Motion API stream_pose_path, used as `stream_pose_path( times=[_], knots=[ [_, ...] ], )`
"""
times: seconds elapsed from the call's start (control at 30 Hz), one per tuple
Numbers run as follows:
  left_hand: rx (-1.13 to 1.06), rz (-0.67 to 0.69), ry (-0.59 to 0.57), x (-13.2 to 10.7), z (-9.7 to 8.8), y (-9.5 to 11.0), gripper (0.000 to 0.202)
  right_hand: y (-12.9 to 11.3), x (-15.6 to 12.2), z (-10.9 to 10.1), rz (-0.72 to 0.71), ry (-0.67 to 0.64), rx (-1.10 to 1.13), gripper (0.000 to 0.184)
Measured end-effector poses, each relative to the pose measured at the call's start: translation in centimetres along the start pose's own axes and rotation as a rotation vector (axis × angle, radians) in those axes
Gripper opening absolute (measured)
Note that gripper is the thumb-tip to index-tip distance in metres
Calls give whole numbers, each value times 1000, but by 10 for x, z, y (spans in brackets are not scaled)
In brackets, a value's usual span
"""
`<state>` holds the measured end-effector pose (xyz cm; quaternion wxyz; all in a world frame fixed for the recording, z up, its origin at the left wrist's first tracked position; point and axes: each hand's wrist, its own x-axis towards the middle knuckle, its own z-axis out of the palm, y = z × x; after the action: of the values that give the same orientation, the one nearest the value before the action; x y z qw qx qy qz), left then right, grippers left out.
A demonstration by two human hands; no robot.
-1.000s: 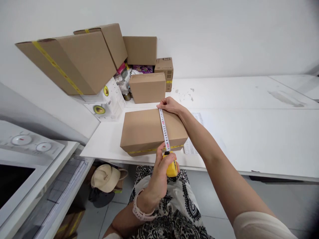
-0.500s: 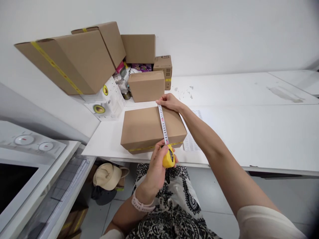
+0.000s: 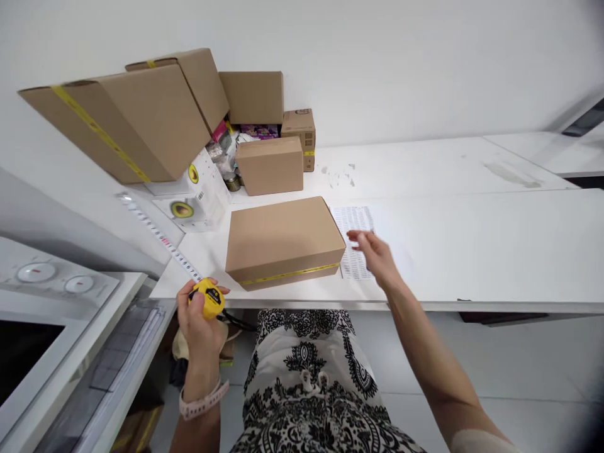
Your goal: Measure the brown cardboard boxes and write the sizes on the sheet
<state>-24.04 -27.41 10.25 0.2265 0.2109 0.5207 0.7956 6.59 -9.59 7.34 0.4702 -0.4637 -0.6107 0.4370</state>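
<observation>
My left hand (image 3: 201,324) is closed round a yellow tape measure (image 3: 207,298) at the table's left front edge. Its white blade (image 3: 163,240) sticks out up and to the left, free at the far end. A brown cardboard box (image 3: 285,236) with yellow tape along its front lies on the white table, between my two hands and touched by neither. My right hand (image 3: 375,255) hovers over a printed sheet (image 3: 353,220) just right of the box. Its fingers are loosely bent and apart, with nothing seen in them.
More cardboard boxes (image 3: 134,113) are stacked at the back left, above white cartons (image 3: 189,211) with avocado pictures. A smaller brown box (image 3: 270,167) stands behind the one before me. At the lower left is a white appliance with dials (image 3: 56,277). The white table (image 3: 462,245) stretches rightward.
My right hand has let go of the blade's end and moved right and nearer, over the sheet. My left hand has carried the tape measure left, off the box, its blade still out.
</observation>
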Motion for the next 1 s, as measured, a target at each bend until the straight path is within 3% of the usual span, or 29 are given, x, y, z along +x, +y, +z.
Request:
stream_pose_path(
  times=[0.1,0.2,0.37,0.47,0.57,0.63,0.7,0.8,0.87,1.0],
  knots=[
    [-81,-225,-127,17,-5,-12,30,26,-28,13,26,-192,20,53],
    [-163,-299,-221,26,3,-4,31,6,-41,19,-95,-232,-59,59],
    [-166,-143,-286,44,28,37,27,-47,-32,13,-202,-15,-213,67],
    [-119,-5,-272,39,42,56,24,-51,-16,20,-171,61,-233,62],
    [-103,89,-279,14,50,69,25,-48,1,26,-152,85,-216,60],
    [-99,-42,-373,-8,55,74,27,-53,13,26,-178,119,-222,59],
    [-80,-287,-491,-26,61,74,28,-66,28,23,-225,140,-241,53],
    [-46,-598,-609,-39,77,68,27,-90,57,21,-334,30,-281,46],
    [-36,-677,-634,-40,89,61,26,-100,80,26,-398,-116,-331,48],
    [-28,-678,-630,-35,111,51,28,-103,123,47,-422,-377,-385,49]
  ],
)
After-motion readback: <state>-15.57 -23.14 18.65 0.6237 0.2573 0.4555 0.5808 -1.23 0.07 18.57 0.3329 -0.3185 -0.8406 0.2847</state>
